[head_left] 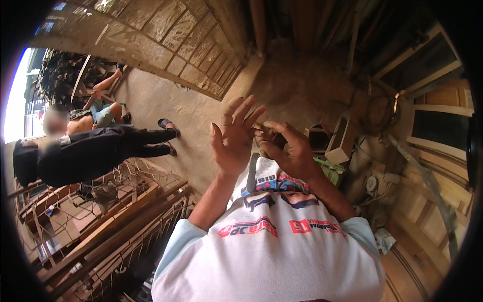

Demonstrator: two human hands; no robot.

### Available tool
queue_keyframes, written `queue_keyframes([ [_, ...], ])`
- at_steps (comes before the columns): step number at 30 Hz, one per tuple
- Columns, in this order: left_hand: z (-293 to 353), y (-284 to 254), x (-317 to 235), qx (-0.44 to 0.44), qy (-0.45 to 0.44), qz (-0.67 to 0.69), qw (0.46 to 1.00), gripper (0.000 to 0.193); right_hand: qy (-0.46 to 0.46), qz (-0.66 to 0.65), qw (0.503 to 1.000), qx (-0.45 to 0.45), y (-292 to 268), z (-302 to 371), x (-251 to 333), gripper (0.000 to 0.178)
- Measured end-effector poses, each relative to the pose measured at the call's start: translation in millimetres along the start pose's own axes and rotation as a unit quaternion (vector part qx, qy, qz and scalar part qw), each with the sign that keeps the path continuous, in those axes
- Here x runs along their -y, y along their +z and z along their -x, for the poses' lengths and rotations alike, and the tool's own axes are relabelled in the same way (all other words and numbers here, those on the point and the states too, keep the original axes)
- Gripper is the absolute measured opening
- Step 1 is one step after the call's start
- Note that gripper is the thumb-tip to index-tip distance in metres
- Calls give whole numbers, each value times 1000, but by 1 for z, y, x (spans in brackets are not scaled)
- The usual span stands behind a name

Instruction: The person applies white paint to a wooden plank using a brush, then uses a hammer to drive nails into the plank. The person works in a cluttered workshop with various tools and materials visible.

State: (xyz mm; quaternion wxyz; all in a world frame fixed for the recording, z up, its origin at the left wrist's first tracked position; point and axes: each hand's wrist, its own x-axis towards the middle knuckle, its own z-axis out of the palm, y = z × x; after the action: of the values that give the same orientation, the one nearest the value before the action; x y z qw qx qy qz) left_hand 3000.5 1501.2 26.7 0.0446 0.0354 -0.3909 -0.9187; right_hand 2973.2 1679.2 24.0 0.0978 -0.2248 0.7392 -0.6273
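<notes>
In front of my chest, my left hand (pixel 231 141) is raised with its palm turned up and its fingers spread apart. Nothing rests in that palm. Close beside it, my right hand (pixel 289 148) has its fingers bent and drawn together near the left hand's little-finger side. A small yellowish bit (pixel 258 132) shows at the right fingertips, too small to name. Below the hands, a dark narrow strip (pixel 252 173) lies against my white printed shirt (pixel 271 251).
At the left, a person in dark clothes (pixel 95 151) stands near another, seated person (pixel 103 116). A rack of wooden pieces (pixel 115 211) fills the lower left. Wooden frames (pixel 437 126) lean at the right. An open wooden box (pixel 340 141) sits beyond my right hand.
</notes>
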Motion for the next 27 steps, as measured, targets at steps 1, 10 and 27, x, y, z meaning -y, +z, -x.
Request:
queue_keyframes([
  [1, -15, -3, 3, 13, 11, -27, 999, 92, -15, 28, 999, -13, -2, -13, -4, 42],
  [10, -156, -29, 6, 67, 49, -182, 980, 94, -32, 171, 984, -28, -33, -149, -35, 16],
  [27, -307, -19, 14, 7, 37, -218, 975, 91, 181, -69, 978, -81, -102, -274, -78, 18],
])
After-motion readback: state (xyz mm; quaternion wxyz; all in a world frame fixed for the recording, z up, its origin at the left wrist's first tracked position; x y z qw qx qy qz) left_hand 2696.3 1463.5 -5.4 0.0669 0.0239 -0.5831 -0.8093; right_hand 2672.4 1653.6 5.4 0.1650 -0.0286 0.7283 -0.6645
